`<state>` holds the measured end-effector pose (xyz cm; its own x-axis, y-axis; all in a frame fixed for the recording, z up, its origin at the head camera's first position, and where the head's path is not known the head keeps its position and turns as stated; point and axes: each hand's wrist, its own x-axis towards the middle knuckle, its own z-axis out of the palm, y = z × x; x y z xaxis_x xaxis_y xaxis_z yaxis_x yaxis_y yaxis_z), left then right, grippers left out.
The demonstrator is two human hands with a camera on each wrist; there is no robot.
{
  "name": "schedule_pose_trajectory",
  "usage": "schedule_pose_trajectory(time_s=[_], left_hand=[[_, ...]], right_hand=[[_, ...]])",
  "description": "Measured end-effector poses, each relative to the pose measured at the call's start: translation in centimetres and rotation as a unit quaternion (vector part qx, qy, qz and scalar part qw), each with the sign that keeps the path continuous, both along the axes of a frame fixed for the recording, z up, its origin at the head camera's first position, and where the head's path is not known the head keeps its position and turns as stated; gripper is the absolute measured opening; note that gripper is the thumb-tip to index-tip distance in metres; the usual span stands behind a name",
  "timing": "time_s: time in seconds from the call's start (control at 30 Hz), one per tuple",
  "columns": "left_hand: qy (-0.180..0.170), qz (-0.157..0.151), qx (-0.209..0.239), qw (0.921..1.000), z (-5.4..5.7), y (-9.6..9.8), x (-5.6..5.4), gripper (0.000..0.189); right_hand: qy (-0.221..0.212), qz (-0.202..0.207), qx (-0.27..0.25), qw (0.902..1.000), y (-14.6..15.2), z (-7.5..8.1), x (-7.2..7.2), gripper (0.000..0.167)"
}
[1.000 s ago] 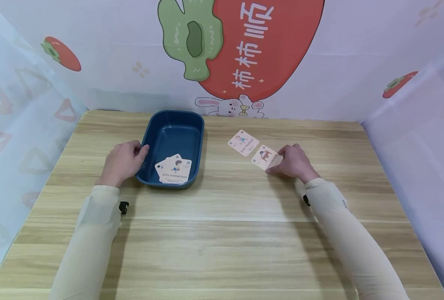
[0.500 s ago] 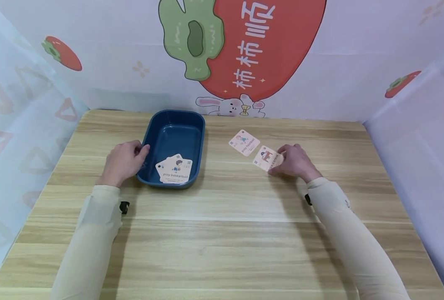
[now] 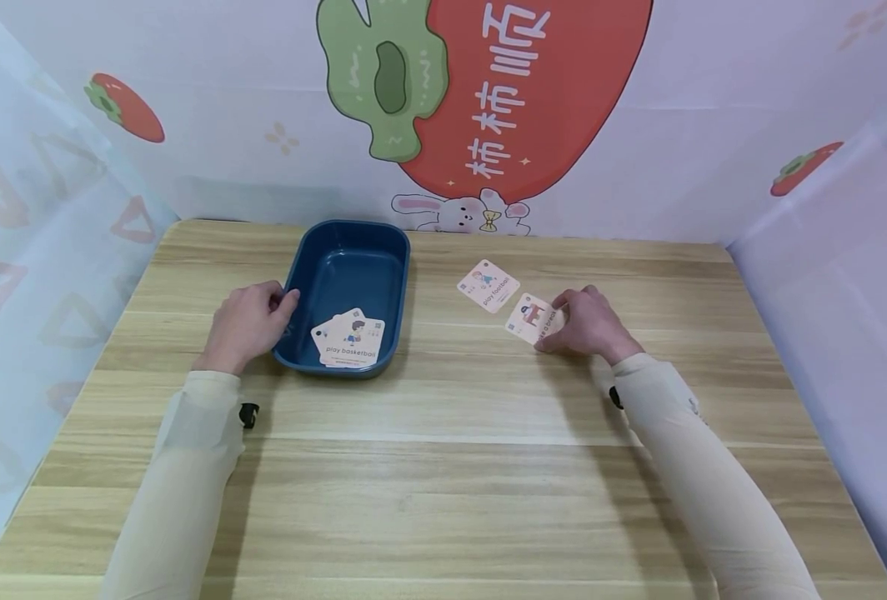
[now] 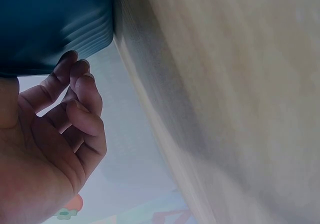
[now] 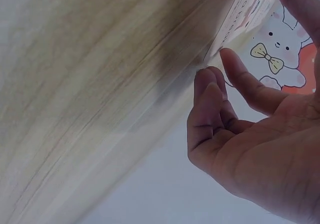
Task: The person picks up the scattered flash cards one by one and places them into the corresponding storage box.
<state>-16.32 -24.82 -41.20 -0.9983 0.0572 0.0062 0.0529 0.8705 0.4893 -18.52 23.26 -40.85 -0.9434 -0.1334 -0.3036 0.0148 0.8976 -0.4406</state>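
Note:
My left hand (image 3: 252, 323) grips the left rim of a dark blue plastic bin (image 3: 402, 287), thumb over the edge and curled fingers at the outer wall in the left wrist view. Several cards lie overlapping in the bin's near end, a "play basketball" card (image 3: 352, 342) on top. Further right, my right hand (image 3: 584, 321) pinches a square "take a break" card (image 3: 528, 317) by its edges between thumb and forefinger. That card (image 5: 242, 16) slants up from the tabletop in the right wrist view. A "play football" card (image 3: 488, 285) lies flat just beyond it to the left.
The wood-grain table (image 3: 428, 500) ends at a printed backdrop (image 3: 623, 192) with persimmon and rabbit pictures. Fabric side walls stand left and right. The bin is near the table's back left.
The "take a break" card has shifted slightly right and tilted a little more in my right hand's pinch. My left hand and the bin stay put.

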Motion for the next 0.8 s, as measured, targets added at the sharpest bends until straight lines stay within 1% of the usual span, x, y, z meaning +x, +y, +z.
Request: schedule_pose_trajectory(time_s=[0.2,0.37,0.57,0.8], left_hand=[[0.002,-0.002,0.003,1.0000,0.02,0.07,0.04,0.047],[-0.001,-0.001,0.003,1.0000,0.06,0.11,0.06,0.047],[0.001,-0.001,0.003,1.0000,0.00,0.09,0.00,0.047],[-0.002,0.004,0.002,1.0000,-0.15,0.03,-0.06,0.047]], right_hand=[[-0.024,-0.004,-0.001,0.9997,0.00,0.04,-0.55,0.085],[-0.032,0.001,-0.001,0.9995,0.12,-0.01,-0.82,0.086],[-0.024,0.007,-0.003,0.9997,0.32,-0.09,-0.80,0.083],[-0.010,0.011,0.021,0.9997,0.10,-0.23,-0.53,0.078]])
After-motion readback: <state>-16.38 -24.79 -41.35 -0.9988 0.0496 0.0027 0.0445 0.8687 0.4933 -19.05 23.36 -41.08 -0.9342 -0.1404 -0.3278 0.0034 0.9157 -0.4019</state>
